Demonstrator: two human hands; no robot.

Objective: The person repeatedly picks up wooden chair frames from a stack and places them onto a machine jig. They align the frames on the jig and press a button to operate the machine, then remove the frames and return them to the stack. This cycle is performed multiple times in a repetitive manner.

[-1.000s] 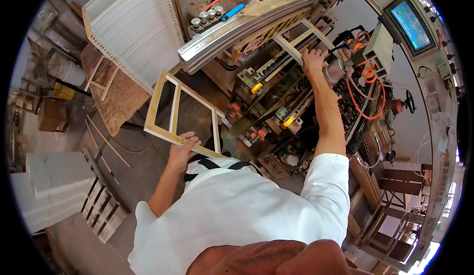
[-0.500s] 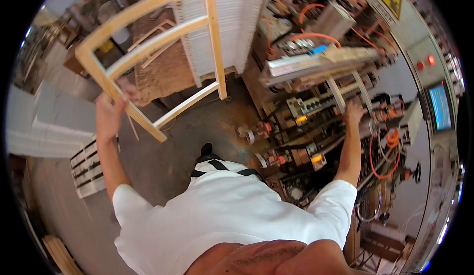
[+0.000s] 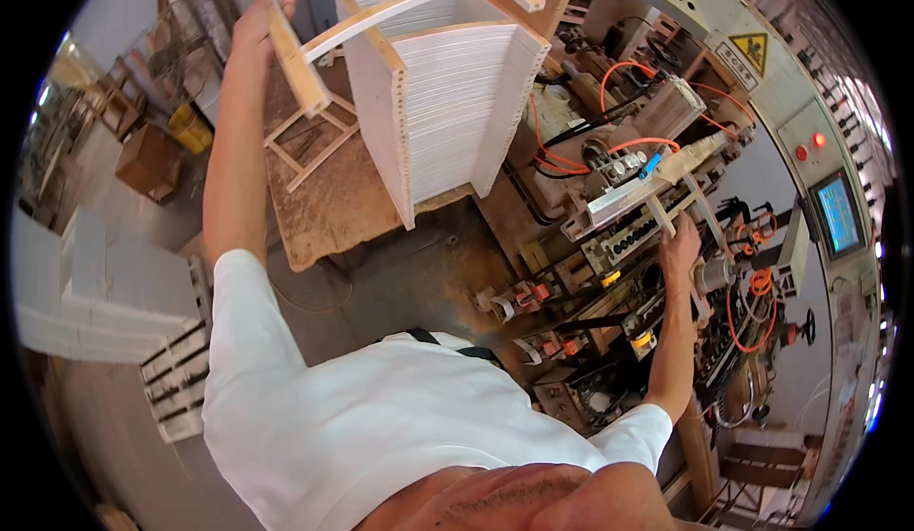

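At the upper left, my left hand [image 3: 255,31] is closed round one rail of a light wooden frame [image 3: 395,12] with crossbars. That frame is raised at the top of a tall stack of white-faced wooden frames [image 3: 466,112]; whether it touches the stack I cannot tell. On the right, my right arm reaches into a machine [image 3: 609,274]. There my right hand [image 3: 680,245] is closed on the near end of another wooden frame [image 3: 660,215], whose two rails run under the machine's upper bar [image 3: 628,196]. The fingertips are partly hidden.
The stack stands on a worn wooden table [image 3: 319,217], beside a small loose wooden frame [image 3: 309,140]. A control panel with a screen [image 3: 838,212] curves along the right. White stacked panels [image 3: 114,288] rest on a pallet [image 3: 176,379] at the left. Orange hoses [image 3: 752,326] loop around the machine.
My left hand has carried its wooden frame up and away, over by the stack, and the frame has tilted. My right hand stays at the machine. The view has shifted.
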